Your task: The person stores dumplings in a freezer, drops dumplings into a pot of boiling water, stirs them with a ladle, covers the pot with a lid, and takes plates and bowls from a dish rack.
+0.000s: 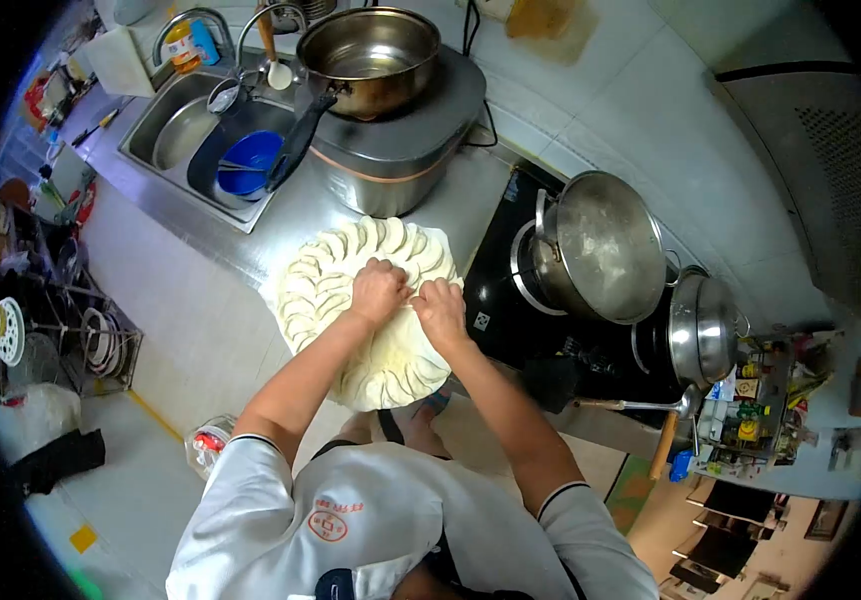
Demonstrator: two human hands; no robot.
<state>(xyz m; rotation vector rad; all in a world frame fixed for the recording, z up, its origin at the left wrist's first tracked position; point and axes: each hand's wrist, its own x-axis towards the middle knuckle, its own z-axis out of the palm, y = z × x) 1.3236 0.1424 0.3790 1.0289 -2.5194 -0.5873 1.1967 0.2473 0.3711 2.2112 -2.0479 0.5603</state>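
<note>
Head view: I'm seeing both hands meeting mid-frame over the tray [295,290] of dumplings [322,285] on the counter [470,190]. The left hand [378,290] and right hand [440,308] are pinching something between them; what, I cannot tell. Rings are looking nearly filled, the middle remaining.

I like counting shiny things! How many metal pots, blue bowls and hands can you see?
Metal pots: 3 (pot on the cooker, big pot, small pot)
Blue bowls: 1
Hands: 2 (left hand, right hand)
Total: 6
</note>
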